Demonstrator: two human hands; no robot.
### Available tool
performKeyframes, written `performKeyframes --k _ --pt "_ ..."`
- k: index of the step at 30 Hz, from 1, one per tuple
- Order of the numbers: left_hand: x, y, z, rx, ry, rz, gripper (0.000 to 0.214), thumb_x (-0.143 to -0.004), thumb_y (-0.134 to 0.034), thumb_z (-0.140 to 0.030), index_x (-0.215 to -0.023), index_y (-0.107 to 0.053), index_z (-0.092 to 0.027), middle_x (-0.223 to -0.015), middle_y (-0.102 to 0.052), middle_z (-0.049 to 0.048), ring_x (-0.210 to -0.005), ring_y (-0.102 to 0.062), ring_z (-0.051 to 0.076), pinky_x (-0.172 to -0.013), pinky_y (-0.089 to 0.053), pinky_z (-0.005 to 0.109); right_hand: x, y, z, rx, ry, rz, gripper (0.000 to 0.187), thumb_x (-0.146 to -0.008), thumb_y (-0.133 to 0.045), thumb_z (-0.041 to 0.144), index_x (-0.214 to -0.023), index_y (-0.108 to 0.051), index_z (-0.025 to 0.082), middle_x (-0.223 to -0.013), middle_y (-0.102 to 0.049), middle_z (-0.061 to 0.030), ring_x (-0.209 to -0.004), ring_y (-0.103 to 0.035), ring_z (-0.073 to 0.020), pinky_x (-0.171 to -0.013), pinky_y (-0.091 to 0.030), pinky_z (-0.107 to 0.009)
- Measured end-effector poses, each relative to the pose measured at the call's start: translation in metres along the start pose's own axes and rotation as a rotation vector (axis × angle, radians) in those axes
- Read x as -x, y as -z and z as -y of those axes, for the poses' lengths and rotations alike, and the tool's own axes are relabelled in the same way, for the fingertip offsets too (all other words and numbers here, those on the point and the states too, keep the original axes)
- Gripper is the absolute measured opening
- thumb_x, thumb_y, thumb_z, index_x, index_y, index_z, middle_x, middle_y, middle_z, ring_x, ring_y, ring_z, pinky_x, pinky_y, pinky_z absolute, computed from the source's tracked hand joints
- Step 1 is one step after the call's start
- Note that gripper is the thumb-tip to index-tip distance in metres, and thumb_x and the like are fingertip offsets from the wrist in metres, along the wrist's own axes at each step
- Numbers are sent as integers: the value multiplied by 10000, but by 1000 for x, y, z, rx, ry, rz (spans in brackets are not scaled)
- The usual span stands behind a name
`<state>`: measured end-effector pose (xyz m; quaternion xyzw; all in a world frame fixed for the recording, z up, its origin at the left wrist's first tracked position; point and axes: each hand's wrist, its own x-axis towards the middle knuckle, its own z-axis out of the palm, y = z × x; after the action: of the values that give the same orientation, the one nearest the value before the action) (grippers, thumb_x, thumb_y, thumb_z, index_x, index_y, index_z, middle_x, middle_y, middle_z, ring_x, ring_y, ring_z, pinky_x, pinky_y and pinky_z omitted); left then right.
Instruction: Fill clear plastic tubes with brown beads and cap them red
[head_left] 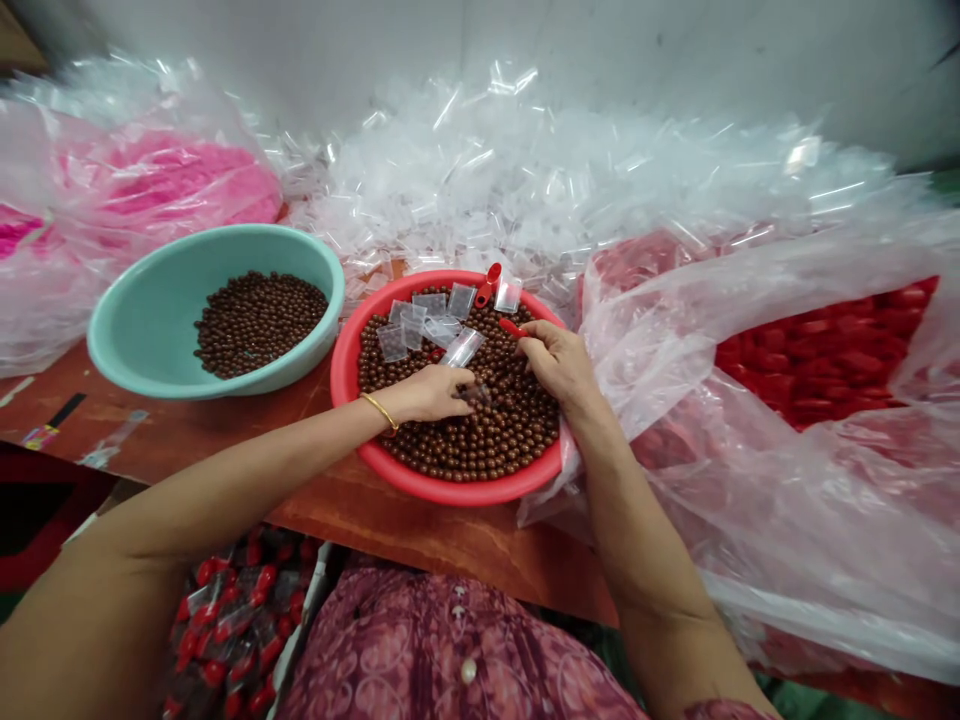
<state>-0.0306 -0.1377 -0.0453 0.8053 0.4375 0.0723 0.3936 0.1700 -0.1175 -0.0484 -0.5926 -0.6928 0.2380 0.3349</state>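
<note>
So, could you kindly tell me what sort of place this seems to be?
Probably a small hand-packing workshop: a red basin heaped with brown balls, a huge pile of tiny clear plastic bags, and a big plastic sack of red parts.

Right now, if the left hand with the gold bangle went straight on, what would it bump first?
The left hand would probably meet the small clear plastic bag at its fingertips, though depth is hard to judge.

Small clear plastic bags (412,325) lying loose on glossy brown balls (480,430) in red basin (420,487), red plastic piece (487,285) at rim.
</note>
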Motion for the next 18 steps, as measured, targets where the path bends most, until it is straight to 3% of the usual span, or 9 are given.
performKeyframes --k 4,8,13,18 --pt "11 5 0 537 -2 22 230 -754 -590 -275 -940 -595 -140 -835 -654 9 -714 -582 96 -633 -438 202 -1 -2 -4 -62 -30 -20 265 -743 -425 299 -822 -654 191 -688 -650 -28 -591 -580 -174 -593 -454 -307" --pt "31 9 -10 850 -22 -11 235 -734 -627 -233 -937 -556 -139 -951 -672 57 -821 -626 106 -715 -465 223 0 -3 -4 -110 -57 -23 235 -728 -427 302 -782 -628 193 -646 -626 -13 -491 -517 -134 -536 -429 -282" --pt "51 5 -12 988 -58 -110 351 -713 -690 -269 -1011 -550 -148 -1031 -673 87 -900 -644 144 -799 -495 281 2 -3 2 -200 -83 -50 219 -714 -440 311 -784 -613 196 -627 -612 0 -456 -491 -117 -497 -411 -264" --pt "62 -3 -10 1056 -72 -245 383 -734 -687 -293 -1067 -556 -157 -1043 -675 93 -885 -660 155 -785 -512 279 3 -6 3 -201 -70 -51 230 -722 -439 337 -806 -604 200 -628 -604 4 -462 -486 -118 -501 -405 -263"
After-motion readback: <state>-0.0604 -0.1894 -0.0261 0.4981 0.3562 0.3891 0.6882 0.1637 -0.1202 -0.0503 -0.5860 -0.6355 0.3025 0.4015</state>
